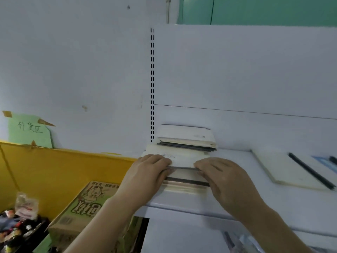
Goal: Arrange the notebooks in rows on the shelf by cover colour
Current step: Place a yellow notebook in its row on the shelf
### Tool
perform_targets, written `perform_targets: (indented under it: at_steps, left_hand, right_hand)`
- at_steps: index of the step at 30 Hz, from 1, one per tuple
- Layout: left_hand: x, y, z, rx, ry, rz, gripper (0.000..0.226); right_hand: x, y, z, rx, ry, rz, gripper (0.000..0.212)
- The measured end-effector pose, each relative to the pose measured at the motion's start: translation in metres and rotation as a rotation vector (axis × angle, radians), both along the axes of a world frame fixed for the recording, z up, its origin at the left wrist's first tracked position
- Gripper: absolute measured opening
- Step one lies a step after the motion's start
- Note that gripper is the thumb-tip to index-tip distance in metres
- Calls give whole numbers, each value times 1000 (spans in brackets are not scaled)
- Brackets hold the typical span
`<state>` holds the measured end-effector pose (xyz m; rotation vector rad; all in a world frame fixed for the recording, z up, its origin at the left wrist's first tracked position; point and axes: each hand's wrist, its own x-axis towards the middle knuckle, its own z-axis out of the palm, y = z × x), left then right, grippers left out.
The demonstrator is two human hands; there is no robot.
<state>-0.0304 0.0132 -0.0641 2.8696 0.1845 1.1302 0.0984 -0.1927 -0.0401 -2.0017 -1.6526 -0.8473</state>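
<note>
Notebooks [184,172] gripped by both hands.

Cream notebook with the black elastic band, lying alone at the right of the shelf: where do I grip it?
Grip the cream notebook with the black elastic band by its near long edge, coming from the shelf front. It lies flat, and that edge faces you unobstructed.

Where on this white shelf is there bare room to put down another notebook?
Bare white shelf lies between the front cream notebook stack under both hands and the single cream notebook with a black elastic band to the right. The left end is crowded: a second cream stack sits directly behind.
</note>
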Motion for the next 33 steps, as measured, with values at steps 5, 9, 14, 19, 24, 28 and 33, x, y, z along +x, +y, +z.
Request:
perform_targets:
  at_steps: [5, 9, 14, 19, 24, 28, 33]
  left_hand:
    - [-14, 12, 30, 33, -97, 12, 32]
    - [-18, 0, 39, -368, -161, 18, 19]
    - [-11, -17, 39, -863, -250, -85, 14]
    - [-9, -22, 36, -1010, -287, -101, 9]
    - [-10, -21, 37, -1017, -315, -118, 18]
    - [-9, -17, 39, -830, -252, -110, 18]
    - [-10, -28, 48, -720, -122, -181, 25]
  right_hand:
    - [-21, -13, 16, 218, -17, -47, 36]
    - [-33, -25, 16, 366, 284, -221, 68]
    - [-15, -24, -11, 36, 261, -351, 67]
    - [9, -15, -40, -279, 317, -385, 67]
    - [24, -19, -36, -130, 118, -286, 31]
    - [19, -31, -4, 128, -20, -160, 33]
    - [12, -35, 52, 340, 8, -90, 24]
